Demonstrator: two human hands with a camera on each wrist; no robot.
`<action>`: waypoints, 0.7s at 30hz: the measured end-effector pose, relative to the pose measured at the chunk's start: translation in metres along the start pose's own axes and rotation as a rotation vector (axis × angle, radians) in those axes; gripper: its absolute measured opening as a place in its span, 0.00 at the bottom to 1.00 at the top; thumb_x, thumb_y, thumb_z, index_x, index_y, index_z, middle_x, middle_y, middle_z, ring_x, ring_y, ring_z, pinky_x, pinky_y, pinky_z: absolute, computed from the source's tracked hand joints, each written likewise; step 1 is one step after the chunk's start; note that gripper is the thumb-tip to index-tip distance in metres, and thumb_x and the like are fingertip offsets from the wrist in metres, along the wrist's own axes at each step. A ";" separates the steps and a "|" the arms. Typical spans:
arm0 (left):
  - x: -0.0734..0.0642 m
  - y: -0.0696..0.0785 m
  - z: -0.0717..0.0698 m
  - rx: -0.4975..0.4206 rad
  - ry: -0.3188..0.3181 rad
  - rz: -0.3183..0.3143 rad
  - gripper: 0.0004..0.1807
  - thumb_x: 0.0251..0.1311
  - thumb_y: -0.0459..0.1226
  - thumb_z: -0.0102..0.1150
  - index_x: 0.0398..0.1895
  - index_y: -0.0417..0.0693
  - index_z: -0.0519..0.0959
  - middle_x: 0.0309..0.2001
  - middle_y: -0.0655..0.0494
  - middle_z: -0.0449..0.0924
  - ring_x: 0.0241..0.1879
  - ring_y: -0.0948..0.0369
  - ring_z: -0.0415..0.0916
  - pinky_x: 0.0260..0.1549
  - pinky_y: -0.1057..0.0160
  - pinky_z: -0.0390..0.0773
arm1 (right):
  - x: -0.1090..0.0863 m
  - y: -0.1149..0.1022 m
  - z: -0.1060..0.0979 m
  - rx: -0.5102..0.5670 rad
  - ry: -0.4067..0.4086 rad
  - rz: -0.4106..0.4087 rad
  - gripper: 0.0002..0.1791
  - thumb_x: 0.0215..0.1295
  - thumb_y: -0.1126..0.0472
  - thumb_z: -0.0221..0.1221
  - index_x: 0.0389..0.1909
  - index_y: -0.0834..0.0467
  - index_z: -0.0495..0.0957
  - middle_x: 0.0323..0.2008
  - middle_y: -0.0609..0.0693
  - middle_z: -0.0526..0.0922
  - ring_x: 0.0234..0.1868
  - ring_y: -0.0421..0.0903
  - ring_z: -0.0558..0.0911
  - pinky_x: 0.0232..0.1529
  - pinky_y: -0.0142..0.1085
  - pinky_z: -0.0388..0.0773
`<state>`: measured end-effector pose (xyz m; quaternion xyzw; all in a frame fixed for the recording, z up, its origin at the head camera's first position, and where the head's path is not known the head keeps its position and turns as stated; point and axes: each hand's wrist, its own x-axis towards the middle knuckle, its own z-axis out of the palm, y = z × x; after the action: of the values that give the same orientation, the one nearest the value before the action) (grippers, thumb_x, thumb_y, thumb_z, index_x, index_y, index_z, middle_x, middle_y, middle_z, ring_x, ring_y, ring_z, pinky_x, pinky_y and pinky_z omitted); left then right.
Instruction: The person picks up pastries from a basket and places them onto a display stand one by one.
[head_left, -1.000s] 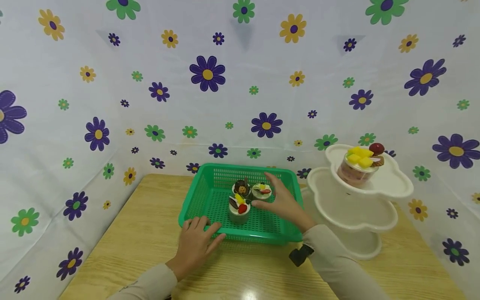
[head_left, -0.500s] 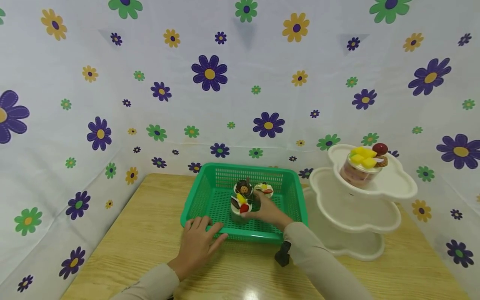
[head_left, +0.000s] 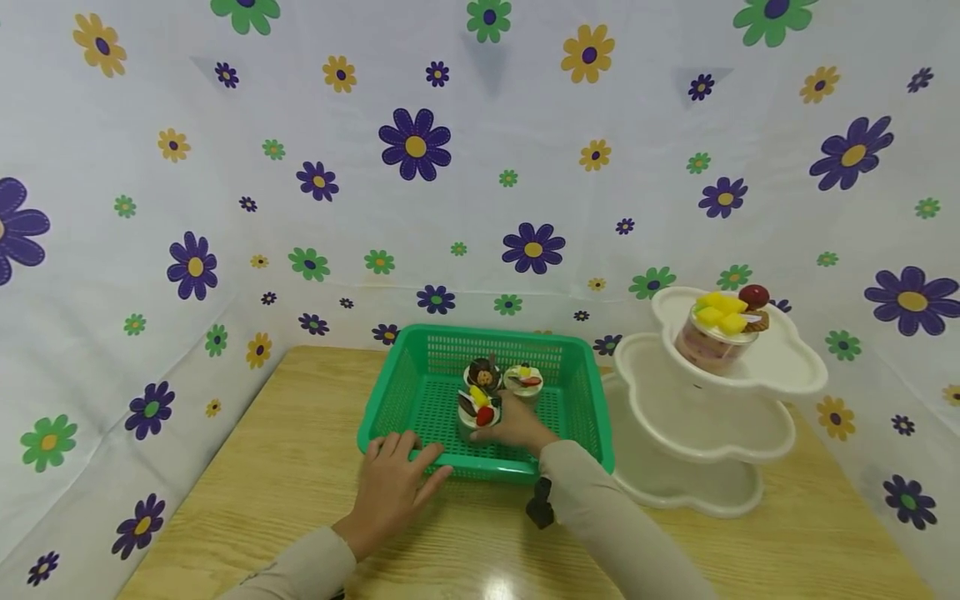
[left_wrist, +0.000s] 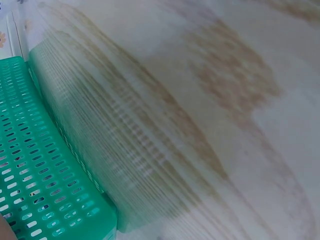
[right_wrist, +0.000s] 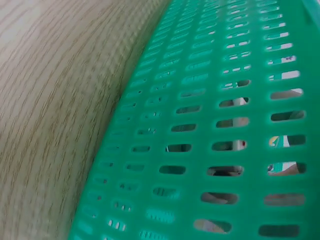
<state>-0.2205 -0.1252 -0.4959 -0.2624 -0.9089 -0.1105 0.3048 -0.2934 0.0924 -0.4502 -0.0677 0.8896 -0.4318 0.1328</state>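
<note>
A green perforated plastic basket (head_left: 592, 392) holds a cluster of 3 small dessert cups. The front dessert cup (head_left: 476, 414) has white cream, yellow fruit, a strawberry and dark sticks on top. My right hand (head_left: 517, 425) reaches in over the front rim and grips this cup from its right side, thumb in front. Behind it stand a chocolate-topped cup (head_left: 482, 375) and a cream cup with fruit slices (head_left: 524, 380). My left hand (head_left: 393, 483) rests on the basket's front-left rim, fingers laid over the edge. Both wrist views mostly show the basket's slotted outer wall (right_wrist: 200, 125).
To the right rises a cream-coloured three-tier stand (head_left: 712, 417) with scalloped trays. Its top tray bears a dessert cup (head_left: 716, 333) with yellow cubes and a cherry. Flower-printed cloth (head_left: 322, 125) surrounds the wooden table (head_left: 255, 467) at the back and sides.
My right hand has moved left and down, from beside the cups with spread fingers to a grip on the front cup. My left hand has stayed on the rim.
</note>
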 end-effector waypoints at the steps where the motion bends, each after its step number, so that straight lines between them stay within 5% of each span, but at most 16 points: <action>1: 0.000 0.000 0.000 -0.001 -0.001 -0.001 0.23 0.68 0.61 0.40 0.46 0.61 0.79 0.38 0.55 0.74 0.38 0.55 0.71 0.42 0.47 0.70 | 0.001 0.000 0.001 -0.008 0.003 -0.007 0.51 0.53 0.57 0.71 0.71 0.69 0.52 0.66 0.68 0.63 0.65 0.63 0.66 0.60 0.55 0.66; 21: 0.000 0.000 0.003 0.002 0.029 0.004 0.23 0.68 0.61 0.41 0.44 0.61 0.80 0.37 0.56 0.74 0.37 0.54 0.71 0.42 0.47 0.69 | 0.007 0.000 0.007 -0.107 0.084 -0.008 0.46 0.49 0.62 0.73 0.65 0.70 0.60 0.59 0.68 0.72 0.57 0.60 0.75 0.55 0.50 0.73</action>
<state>-0.2215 -0.1243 -0.4983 -0.2625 -0.9038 -0.1126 0.3186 -0.2976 0.0857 -0.4557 -0.0602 0.9159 -0.3865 0.0900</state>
